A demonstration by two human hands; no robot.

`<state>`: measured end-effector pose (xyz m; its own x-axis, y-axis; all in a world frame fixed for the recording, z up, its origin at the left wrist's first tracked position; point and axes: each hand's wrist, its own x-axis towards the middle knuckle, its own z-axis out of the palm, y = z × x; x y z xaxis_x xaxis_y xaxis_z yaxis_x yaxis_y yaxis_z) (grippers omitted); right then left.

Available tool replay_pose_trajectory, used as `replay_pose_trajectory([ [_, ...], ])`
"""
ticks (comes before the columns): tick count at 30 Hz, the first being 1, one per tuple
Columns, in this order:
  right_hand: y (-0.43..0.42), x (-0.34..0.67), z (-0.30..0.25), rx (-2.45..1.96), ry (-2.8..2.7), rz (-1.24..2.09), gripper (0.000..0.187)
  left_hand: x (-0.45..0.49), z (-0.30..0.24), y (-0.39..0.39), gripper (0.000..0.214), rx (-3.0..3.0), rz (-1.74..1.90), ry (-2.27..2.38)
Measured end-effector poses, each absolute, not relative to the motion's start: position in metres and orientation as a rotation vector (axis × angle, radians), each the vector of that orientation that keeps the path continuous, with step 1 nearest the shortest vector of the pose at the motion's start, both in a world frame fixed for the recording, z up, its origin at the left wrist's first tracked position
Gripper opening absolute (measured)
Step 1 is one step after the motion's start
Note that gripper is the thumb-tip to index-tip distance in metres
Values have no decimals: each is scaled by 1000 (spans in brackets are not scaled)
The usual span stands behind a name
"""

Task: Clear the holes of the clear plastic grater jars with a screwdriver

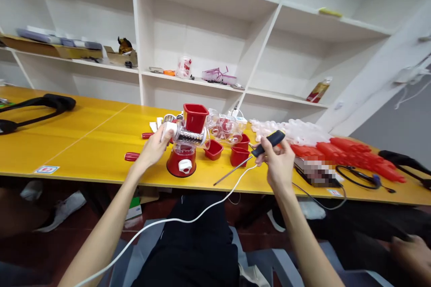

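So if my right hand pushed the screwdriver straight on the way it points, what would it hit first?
Probably the yellow table near its front edge. Your right hand aims the screwdriver down and left, just beside the grater. Depth is unclear, so it might pass the edge.

Pixel-blurred flat device [316,171] — another person's hand [412,253] half beyond the edge
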<state>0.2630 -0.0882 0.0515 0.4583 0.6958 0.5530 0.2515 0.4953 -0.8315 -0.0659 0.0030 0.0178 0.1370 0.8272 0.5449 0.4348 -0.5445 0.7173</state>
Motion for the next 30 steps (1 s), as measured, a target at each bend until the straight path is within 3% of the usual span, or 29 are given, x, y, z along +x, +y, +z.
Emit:
replay_pose_trajectory([
  [5,-90,243,-2,-1014,-1065,365,41,-77,26,3,52,2006,1204,1051],
  [10,-102,235,-39,-1058,-1314,372,26,-67,21,5,50,1892,1301,1031],
  [19,-113,206,-65,-1150,-1850,92,24,-65,17,10,51,1809,1308,995],
  [24,-97,191,-76,-1265,-2002,57,35,-64,15,12,50,1778,1321,972],
  [30,-72,192,-66,-1374,-2086,101,32,-63,18,9,48,1749,1294,923],
])
